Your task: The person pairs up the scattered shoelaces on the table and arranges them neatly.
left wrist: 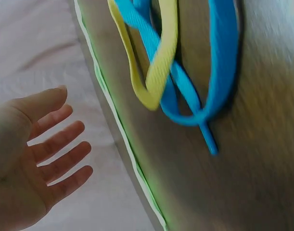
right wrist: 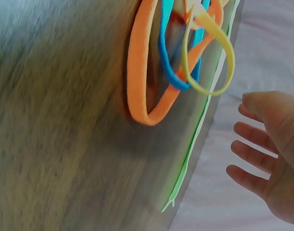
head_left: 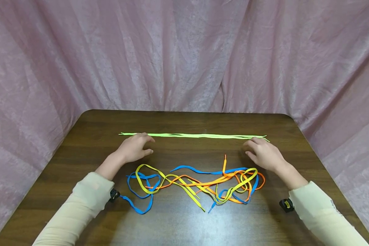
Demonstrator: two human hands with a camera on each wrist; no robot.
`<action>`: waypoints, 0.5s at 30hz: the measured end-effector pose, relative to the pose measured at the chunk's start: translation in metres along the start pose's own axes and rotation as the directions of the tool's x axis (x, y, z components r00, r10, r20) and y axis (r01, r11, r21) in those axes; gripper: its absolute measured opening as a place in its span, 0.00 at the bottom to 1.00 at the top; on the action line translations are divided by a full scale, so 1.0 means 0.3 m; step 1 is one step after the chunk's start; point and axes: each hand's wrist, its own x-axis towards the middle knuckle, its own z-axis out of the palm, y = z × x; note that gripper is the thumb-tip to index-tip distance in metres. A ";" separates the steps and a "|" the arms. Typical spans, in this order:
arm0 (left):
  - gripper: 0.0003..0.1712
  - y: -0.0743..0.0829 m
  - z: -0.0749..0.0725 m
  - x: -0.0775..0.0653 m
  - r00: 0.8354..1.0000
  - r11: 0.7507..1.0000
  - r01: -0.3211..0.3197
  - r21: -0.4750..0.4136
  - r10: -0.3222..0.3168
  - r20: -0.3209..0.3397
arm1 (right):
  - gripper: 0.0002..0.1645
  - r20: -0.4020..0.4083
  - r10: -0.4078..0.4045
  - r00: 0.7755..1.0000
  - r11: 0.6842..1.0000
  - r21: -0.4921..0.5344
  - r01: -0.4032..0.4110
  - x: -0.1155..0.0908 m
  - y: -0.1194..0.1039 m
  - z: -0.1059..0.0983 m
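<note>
A: How is the left hand (head_left: 136, 147) posed?

B: It is extended over the far left of the bench (head_left: 184, 229); its fingers are parted and gently bent, and the thumb is set away from them.

A: And the right hand (head_left: 262, 153)?

B: A near mirror of that pose is made at the far right, with the fingers likewise spaced and softly curved.

A: Where are the green laces (head_left: 196, 136) laid?

B: They are stretched almost straight from left to right along the far side, beside both hands; whether they are touched cannot be told. Thin strands are gathered side by side, and their ends are splayed.

A: What is placed nearer?

B: Blue laces (left wrist: 223, 62), yellow laces (left wrist: 167, 43) and orange laces (right wrist: 138, 72), flat and ribbon-like, are looped loosely across one another.

A: And the surfaces?

B: The bench is streaked with dark wood grain and rounded at its far corners; beyond, a pink, velvety curtain (head_left: 184, 54) is hung in folds.
</note>
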 end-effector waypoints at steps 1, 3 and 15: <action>0.21 0.013 0.003 0.000 1.000 1.000 -0.010 0.005 0.010 0.001 | 0.16 -0.003 -0.008 1.000 1.000 0.002 0.008 -0.001 -0.005 -0.001; 0.21 0.038 0.007 0.000 1.000 1.000 -0.029 0.009 0.029 0.005 | 0.17 -0.012 -0.028 1.000 1.000 0.007 0.028 -0.002 -0.016 -0.001; 0.19 0.182 0.069 -0.038 0.969 0.965 -0.241 0.108 0.244 -0.024 | 0.22 0.035 -0.134 0.990 0.988 0.080 0.131 -0.023 -0.120 0.004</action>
